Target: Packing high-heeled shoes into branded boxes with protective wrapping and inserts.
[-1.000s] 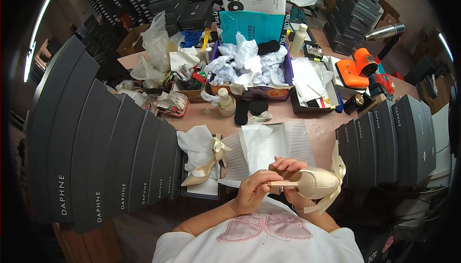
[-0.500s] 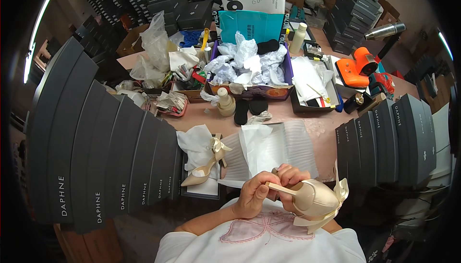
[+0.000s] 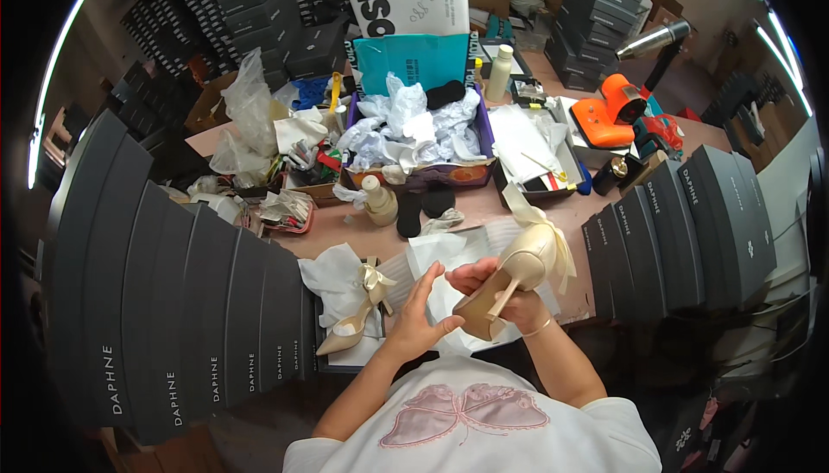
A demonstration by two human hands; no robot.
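A beige high-heeled shoe (image 3: 528, 259) with a satin bow is in my right hand (image 3: 527, 312), tilted so its sole and slim heel face me. My fingers wrap it from beneath, some showing past the sole. To the left of the sole, my left hand (image 3: 414, 324) is open, thumb and fingers apart, holding nothing. The matching shoe (image 3: 347, 331) lies in an open shoebox (image 3: 345, 359) at the left, beside white tissue paper (image 3: 332, 276). Behind my hands is another open box (image 3: 473, 242) with white paper (image 3: 432, 253) and ribbed translucent wrapping, partly hidden by the raised shoe.
Dark shoeboxes stand in rows at the left (image 3: 190, 300) and right (image 3: 665, 240). Farther back are a purple carton (image 3: 485, 132) of crumpled paper, a cream bottle (image 3: 380, 201), black pads (image 3: 409, 214), a paper-filled tray (image 3: 553, 190) and an orange stand (image 3: 604, 119) beneath a silver heat-gun-like nozzle (image 3: 654, 39).
My left hand has let go of the shoe and opened to its left. The right hand has raised and turned the shoe, so the heel now points down toward me. The whole view has shifted slightly.
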